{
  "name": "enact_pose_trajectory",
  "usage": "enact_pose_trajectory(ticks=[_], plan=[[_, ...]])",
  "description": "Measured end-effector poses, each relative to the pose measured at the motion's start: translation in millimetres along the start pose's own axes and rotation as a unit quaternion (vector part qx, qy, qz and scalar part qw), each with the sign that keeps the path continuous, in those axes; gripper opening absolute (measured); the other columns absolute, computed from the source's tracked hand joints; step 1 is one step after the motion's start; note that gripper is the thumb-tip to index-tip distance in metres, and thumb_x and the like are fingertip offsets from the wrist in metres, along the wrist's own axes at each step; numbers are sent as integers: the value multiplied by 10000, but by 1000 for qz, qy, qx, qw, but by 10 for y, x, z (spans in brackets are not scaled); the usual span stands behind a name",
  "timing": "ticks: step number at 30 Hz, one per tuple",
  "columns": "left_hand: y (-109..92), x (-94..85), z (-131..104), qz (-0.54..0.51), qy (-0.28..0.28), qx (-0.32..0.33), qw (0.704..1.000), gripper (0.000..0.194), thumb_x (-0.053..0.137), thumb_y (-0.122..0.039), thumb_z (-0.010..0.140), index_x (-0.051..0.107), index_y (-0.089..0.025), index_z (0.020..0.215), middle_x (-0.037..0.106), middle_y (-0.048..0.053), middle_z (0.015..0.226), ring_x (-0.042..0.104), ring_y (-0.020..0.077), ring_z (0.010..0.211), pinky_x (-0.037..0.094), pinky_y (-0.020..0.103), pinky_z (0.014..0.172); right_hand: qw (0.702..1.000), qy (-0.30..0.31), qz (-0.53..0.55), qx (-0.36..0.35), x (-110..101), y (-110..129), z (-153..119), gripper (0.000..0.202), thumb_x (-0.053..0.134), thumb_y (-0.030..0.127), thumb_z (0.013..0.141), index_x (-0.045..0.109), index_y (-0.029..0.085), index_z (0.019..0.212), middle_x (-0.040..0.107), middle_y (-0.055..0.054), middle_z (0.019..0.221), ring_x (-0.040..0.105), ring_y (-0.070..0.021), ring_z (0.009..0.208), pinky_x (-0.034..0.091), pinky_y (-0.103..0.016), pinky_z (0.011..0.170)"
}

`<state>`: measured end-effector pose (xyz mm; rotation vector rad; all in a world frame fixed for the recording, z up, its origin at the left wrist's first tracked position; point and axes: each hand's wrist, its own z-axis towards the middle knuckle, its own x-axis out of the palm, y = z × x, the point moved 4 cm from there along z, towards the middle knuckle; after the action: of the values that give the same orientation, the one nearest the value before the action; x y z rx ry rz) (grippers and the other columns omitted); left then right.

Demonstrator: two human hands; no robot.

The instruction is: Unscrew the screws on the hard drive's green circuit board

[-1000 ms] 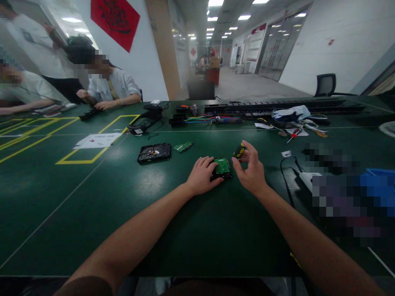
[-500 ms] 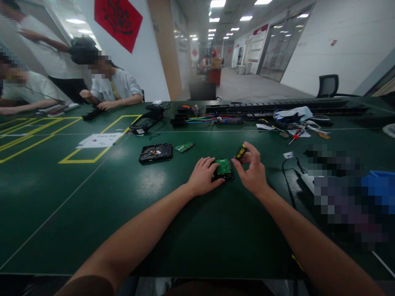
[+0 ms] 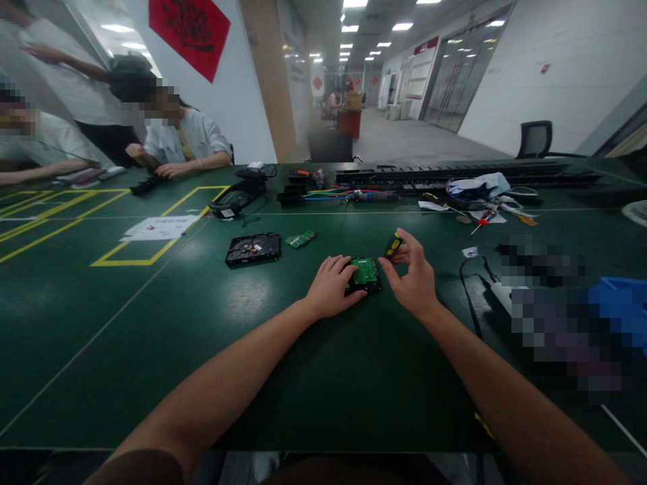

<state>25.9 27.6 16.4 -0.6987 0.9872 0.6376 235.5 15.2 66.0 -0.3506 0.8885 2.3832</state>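
Note:
A hard drive (image 3: 364,271) lies on the table with its green circuit board facing up. My left hand (image 3: 333,286) grips its left side, the thumb along the near edge and the fingers across the far part, hiding some of the board. In my right hand (image 3: 412,279) is a screwdriver with a black and yellow handle (image 3: 392,245), tilted beside the drive's right edge. Its shaft and tip cannot be made out. Farther left rests a second, black hard drive (image 3: 253,249), and next to it a loose green circuit board (image 3: 300,239).
Along the far side lie coloured cables (image 3: 344,197) and long black strips (image 3: 445,176). A red screwdriver (image 3: 484,221) sits among cloth and papers at right, near a black cord (image 3: 462,289). White paper (image 3: 160,228) lies left. Co-workers (image 3: 185,138) are at the far left.
The view has shifted very slightly. Both hands keep their places at the hard drive, and the screwdriver handle is held at nearly the same tilt.

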Motion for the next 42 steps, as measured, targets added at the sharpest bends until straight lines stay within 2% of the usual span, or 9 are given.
enact_pose_trajectory(ticks=[8, 15, 19, 24, 29, 36, 42], plan=[[10, 11, -1, 6, 3, 1, 1000, 624, 684, -601, 945, 597, -195, 1411, 535, 157, 1570, 444, 370, 1500, 333, 581, 1285, 999, 21, 34, 9, 33, -47, -22, 708, 653, 291, 980, 340, 346, 1613, 651, -110, 1406, 752, -251, 966, 673, -484, 876], [18, 19, 1, 5, 6, 3, 1000, 622, 683, -597, 948, 592, -202, 1420, 528, 156, 1577, 441, 371, 1503, 315, 595, 1292, 1000, -19, 17, 1, -16, -73, 0, 711, 778, 386, 920, 418, 346, 1531, 676, -93, 1326, 734, -244, 927, 676, -467, 819], [11, 10, 3, 0, 5, 3, 1000, 631, 692, -597, 942, 596, -192, 1416, 533, 165, 1568, 444, 375, 1497, 319, 591, 1289, 1000, -6, 2, -13, -18, 6, 16, 654, 739, 344, 956, 451, 353, 1543, 699, -82, 1320, 747, -235, 909, 680, -462, 833], [2, 4, 3, 8, 0, 5, 1000, 624, 679, -603, 951, 601, -188, 1409, 543, 166, 1557, 456, 374, 1486, 327, 588, 1286, 999, 30, 2, -21, 36, 79, -15, 655, 659, 316, 1002, 402, 376, 1601, 692, -85, 1389, 768, -248, 952, 681, -496, 900], [11, 21, 3, 13, 0, 5, 1000, 633, 679, -604, 949, 599, -182, 1414, 541, 166, 1558, 450, 373, 1493, 326, 583, 1287, 1000, 22, 5, 1, 47, 23, -22, 698, 616, 316, 1014, 306, 339, 1639, 608, -141, 1504, 770, -263, 994, 674, -517, 925], [21, 19, -1, 8, 1, 8, 1000, 627, 673, -607, 952, 596, -193, 1417, 537, 165, 1563, 450, 369, 1494, 329, 586, 1285, 999, -13, -43, -4, -30, -54, 26, 683, 728, 397, 955, 425, 344, 1566, 655, -117, 1396, 736, -264, 927, 677, -526, 858], [28, 19, -4, -3, 0, 1, 1000, 627, 686, -609, 941, 600, -200, 1409, 533, 160, 1567, 441, 370, 1503, 317, 586, 1293, 999, -2, -39, -3, -14, -18, 16, 701, 687, 353, 977, 390, 361, 1612, 659, -108, 1426, 748, -257, 924, 682, -511, 852]])
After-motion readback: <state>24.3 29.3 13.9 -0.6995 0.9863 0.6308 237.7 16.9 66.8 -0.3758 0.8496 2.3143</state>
